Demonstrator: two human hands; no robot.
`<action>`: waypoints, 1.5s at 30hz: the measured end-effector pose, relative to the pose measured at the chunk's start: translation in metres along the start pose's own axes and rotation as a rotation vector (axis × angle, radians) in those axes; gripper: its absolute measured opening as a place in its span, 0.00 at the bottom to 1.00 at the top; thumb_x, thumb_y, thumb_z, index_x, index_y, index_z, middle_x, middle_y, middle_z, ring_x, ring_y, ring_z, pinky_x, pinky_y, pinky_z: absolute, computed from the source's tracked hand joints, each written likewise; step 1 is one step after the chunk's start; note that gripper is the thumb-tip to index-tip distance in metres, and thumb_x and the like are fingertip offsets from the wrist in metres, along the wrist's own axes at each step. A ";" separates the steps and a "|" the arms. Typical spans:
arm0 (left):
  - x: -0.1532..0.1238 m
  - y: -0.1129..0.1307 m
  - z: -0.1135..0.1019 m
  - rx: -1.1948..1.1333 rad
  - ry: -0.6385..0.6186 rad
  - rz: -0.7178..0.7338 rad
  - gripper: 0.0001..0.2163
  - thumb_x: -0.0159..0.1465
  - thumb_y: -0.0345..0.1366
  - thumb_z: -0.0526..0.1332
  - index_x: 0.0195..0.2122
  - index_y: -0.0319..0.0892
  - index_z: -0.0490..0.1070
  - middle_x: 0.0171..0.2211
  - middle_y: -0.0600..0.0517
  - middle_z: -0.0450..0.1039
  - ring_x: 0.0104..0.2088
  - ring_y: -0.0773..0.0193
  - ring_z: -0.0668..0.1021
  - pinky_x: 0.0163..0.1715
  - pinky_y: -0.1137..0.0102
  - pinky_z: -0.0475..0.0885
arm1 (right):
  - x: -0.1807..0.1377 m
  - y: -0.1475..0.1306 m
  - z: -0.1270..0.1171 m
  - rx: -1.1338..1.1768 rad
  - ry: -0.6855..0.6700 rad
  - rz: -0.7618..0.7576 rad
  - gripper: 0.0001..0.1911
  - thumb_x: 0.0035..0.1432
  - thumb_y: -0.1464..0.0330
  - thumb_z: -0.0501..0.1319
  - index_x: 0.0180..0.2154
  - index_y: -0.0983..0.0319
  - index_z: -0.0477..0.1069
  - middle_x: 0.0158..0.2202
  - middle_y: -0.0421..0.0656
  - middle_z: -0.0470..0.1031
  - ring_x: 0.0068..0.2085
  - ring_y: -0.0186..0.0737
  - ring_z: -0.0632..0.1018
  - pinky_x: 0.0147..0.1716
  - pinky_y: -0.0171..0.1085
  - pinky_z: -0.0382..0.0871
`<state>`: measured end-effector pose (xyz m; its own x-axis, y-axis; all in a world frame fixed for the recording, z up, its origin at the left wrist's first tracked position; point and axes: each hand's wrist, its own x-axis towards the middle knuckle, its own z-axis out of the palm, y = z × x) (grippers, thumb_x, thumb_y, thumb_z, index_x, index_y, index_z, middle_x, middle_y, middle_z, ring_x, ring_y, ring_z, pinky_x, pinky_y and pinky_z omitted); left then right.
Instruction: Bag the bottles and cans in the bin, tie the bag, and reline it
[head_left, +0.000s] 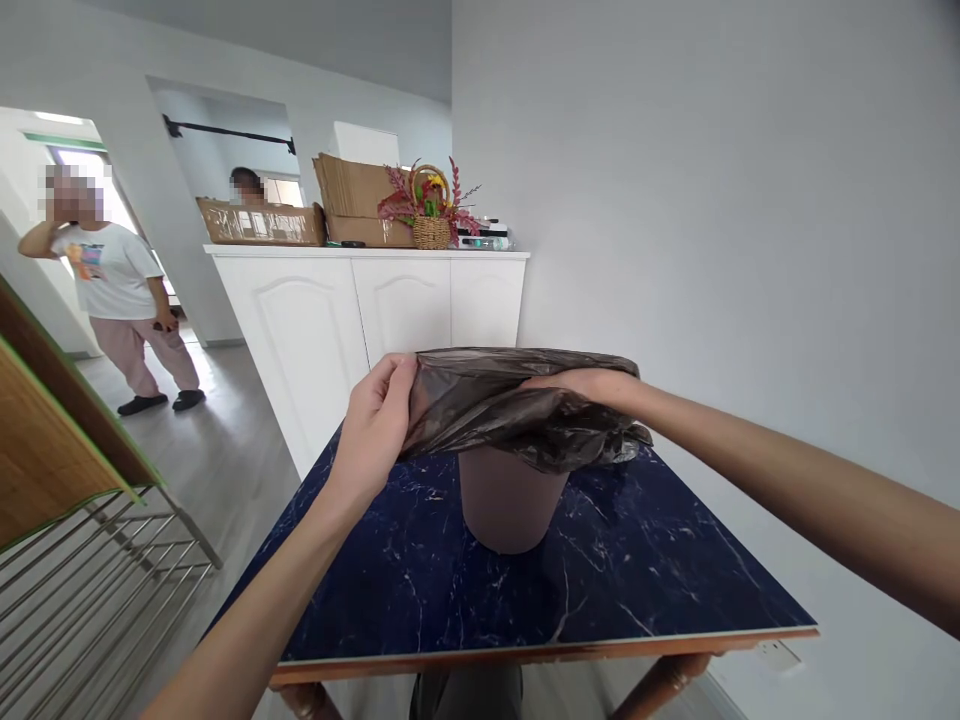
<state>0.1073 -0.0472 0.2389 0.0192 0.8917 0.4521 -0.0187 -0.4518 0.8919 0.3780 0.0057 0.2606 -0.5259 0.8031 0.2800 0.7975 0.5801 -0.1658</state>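
Observation:
A small pinkish-brown bin (508,505) stands upright near the middle of a dark blue marbled table (637,580). A thin dark grey plastic bag (510,405) is draped over its top. My left hand (375,425) pinches the bag's left edge between thumb and fingers. My right hand (581,383) reaches in from the right and is pushed into the folds of the bag over the bin's rim, so its fingers are mostly covered.
A white cabinet (360,320) stands behind the table with cardboard boxes (352,200) and a flower basket (430,215) on top. A person in a white T-shirt (112,290) stands at the left doorway. A metal rack (97,580) is at the lower left; a bare wall runs along the right.

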 end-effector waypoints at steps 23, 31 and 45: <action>0.043 -0.050 -0.012 0.152 0.171 0.007 0.16 0.70 0.53 0.62 0.38 0.45 0.73 0.26 0.58 0.62 0.20 0.69 0.62 0.19 0.73 0.56 | -0.151 -0.022 0.036 0.040 0.112 0.298 0.77 0.49 0.60 0.80 0.78 0.44 0.23 0.81 0.53 0.34 0.73 0.79 0.60 0.56 0.63 0.80; 0.043 -0.032 -0.014 0.609 -0.302 0.056 0.24 0.60 0.62 0.70 0.41 0.45 0.83 0.36 0.48 0.82 0.36 0.54 0.81 0.32 0.67 0.74 | -0.133 0.011 0.033 0.478 0.104 0.172 0.78 0.46 0.51 0.81 0.78 0.42 0.25 0.81 0.45 0.36 0.78 0.67 0.51 0.71 0.64 0.60; 0.111 -0.159 0.003 0.421 -0.187 -0.355 0.23 0.51 0.60 0.70 0.28 0.42 0.80 0.26 0.46 0.82 0.33 0.48 0.84 0.30 0.65 0.76 | -0.041 0.059 0.082 1.493 0.281 0.495 0.37 0.67 0.37 0.55 0.64 0.52 0.72 0.69 0.43 0.72 0.72 0.53 0.69 0.73 0.56 0.60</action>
<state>0.1151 0.1236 0.1478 0.1281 0.9882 0.0841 0.4196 -0.1309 0.8982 0.4224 0.0181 0.1622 -0.1121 0.9925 0.0494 -0.2143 0.0244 -0.9765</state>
